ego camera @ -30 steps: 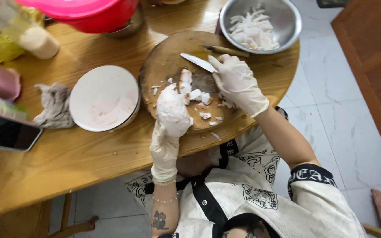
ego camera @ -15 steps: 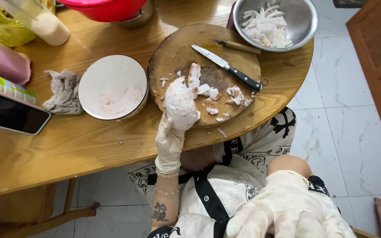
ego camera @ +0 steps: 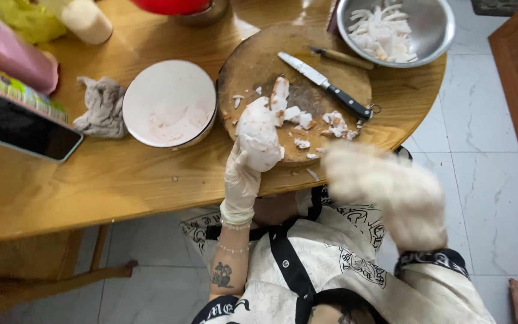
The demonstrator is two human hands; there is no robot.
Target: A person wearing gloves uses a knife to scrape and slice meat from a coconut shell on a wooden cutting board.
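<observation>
Both gloved hands are seen apart. A pale lump of food [ego camera: 259, 135] is gripped in the left hand [ego camera: 248, 165], at the near edge of the round wooden chopping board [ego camera: 253, 57]. Nothing is seen in the right hand [ego camera: 385, 186], but it is blurred — its grip cannot be told. The knife [ego camera: 325, 86] is left lying on the board — fingers could be cut if it is grabbed carelessly. The slippery lump might be dropped.
</observation>
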